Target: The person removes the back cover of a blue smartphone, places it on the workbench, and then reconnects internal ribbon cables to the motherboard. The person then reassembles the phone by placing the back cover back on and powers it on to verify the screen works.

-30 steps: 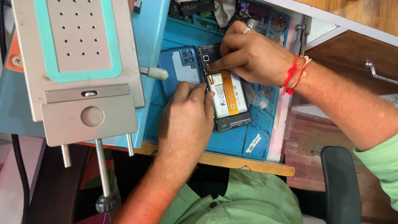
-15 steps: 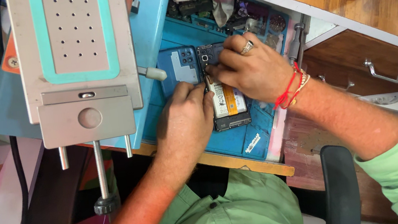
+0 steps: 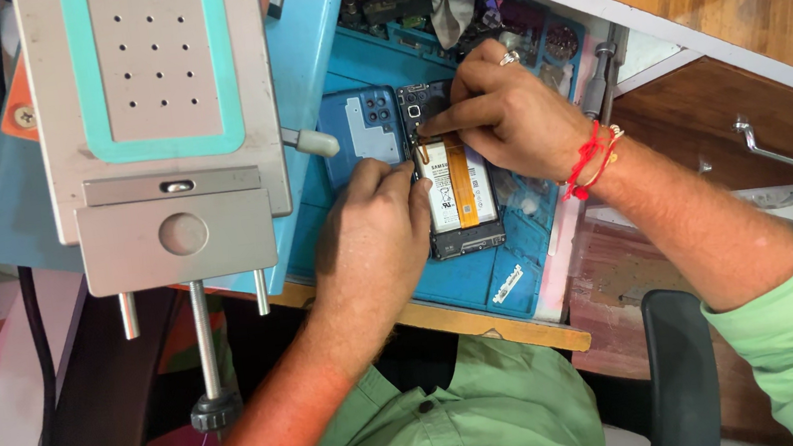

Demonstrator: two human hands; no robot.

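Lying lengthwise toward the person on the blue mat (image 3: 485, 283), the opened phone (image 3: 459, 195) sits between both hands: left hand (image 3: 372, 231) pinches its left edge, right hand (image 3: 504, 114) grips a thin tool (image 3: 420, 146) at its top.

Opened phone (image 3: 460, 207) lying flat on a blue work mat (image 3: 484, 278), back removed, white battery (image 3: 459, 185) with orange strip exposed, dark circuit board at its far end, blue back cover (image 3: 363, 131) just beside it
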